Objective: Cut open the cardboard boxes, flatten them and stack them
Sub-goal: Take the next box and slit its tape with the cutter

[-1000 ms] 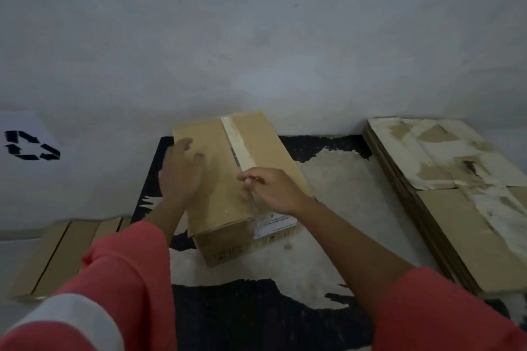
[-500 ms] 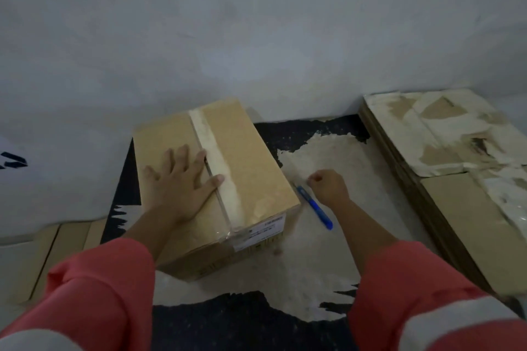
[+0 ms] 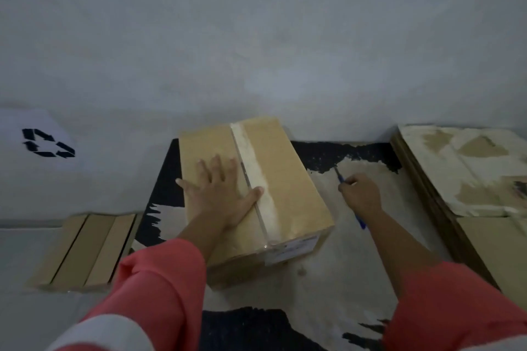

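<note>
Flat stack (image 3: 470,179) at R, well apart. Sealed box (image 3: 288,194) centre on mat (image 3: 342,265), tape uncut. L hand (image 3: 219,194) flat on lid, fingers spread, holding nothing. R hand (image 3: 360,194) left the tape 1 s ago; fingers now grip blue cutter (image 3: 360,221) just R of box. Judged: tape cut comes next.

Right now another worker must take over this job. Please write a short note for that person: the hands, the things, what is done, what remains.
Left grip: flat, fingers spread, presses on top of the cardboard box, beside its tape strip.
Right grip: holds the blue cutter, to the right of the box.
Done: a flattened stack lies at the right, more flat cardboard at the left.
Left: the tape is uncut. Cut this box open, flatten it, stack it.
</note>
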